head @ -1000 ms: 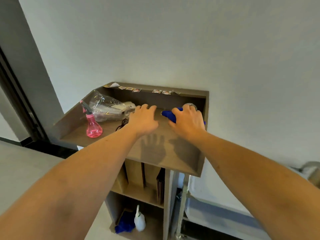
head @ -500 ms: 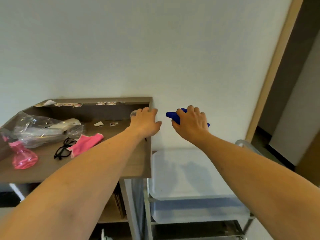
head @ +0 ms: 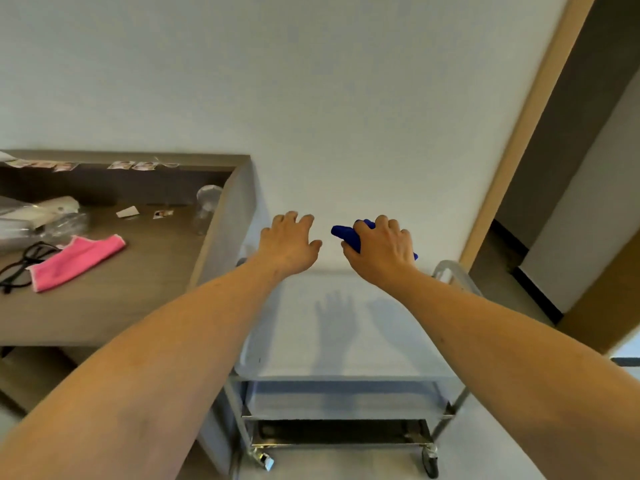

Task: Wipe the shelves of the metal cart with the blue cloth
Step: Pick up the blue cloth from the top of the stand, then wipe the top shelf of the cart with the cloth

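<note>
The metal cart stands against the wall, right of a wooden cabinet, with a bare shiny top shelf and lower shelves below. My right hand hovers above the far end of the top shelf and grips the bunched blue cloth, which sticks out to the left of my fingers. My left hand hovers beside it, palm down, fingers loosely spread and holding nothing. Both hands cast shadows on the top shelf.
The wooden cabinet on the left carries a pink cloth, black glasses, a clear cup and a plastic bag. The cart's handle rises at its right end. A doorway opens at the right.
My view and both hands have swung right, from over the wooden cabinet to over the cart's top shelf. The blue cloth stays in my right hand.
</note>
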`<action>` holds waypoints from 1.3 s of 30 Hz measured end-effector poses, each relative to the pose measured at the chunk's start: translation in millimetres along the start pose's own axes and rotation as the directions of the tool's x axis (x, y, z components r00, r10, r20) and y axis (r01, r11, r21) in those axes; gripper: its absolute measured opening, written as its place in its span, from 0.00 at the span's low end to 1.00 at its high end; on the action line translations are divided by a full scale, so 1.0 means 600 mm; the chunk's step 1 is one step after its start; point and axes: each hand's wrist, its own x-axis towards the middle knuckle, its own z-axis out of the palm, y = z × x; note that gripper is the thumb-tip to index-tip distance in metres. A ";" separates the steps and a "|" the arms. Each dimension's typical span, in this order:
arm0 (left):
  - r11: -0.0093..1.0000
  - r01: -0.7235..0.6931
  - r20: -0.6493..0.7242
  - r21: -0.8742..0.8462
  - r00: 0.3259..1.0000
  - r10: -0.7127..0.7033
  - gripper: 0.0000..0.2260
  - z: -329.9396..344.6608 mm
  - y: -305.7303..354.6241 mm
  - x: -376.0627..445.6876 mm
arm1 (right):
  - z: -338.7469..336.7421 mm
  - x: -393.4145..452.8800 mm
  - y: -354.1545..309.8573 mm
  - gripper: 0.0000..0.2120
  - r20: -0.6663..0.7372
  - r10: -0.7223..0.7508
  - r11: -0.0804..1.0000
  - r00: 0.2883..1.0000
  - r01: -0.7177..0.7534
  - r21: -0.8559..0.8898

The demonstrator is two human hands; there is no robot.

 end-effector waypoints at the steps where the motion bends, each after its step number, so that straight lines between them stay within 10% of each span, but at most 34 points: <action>1: 1.000 0.019 0.008 -0.001 1.000 -0.019 0.27 0.017 0.002 0.002 | 0.017 0.003 0.008 0.20 0.015 -0.013 1.000 1.000 0.013 0.010; 24: 0.849 0.507 0.157 -0.147 0.860 -0.486 0.21 0.422 -0.235 -0.058 | 0.460 -0.038 -0.174 0.21 0.452 -0.381 0.915 0.806 0.258 0.310; 39: 0.761 0.591 0.040 -0.269 0.796 -0.604 0.20 0.482 -0.248 -0.080 | 0.591 -0.111 -0.204 0.34 0.464 -0.776 0.626 0.427 0.610 0.486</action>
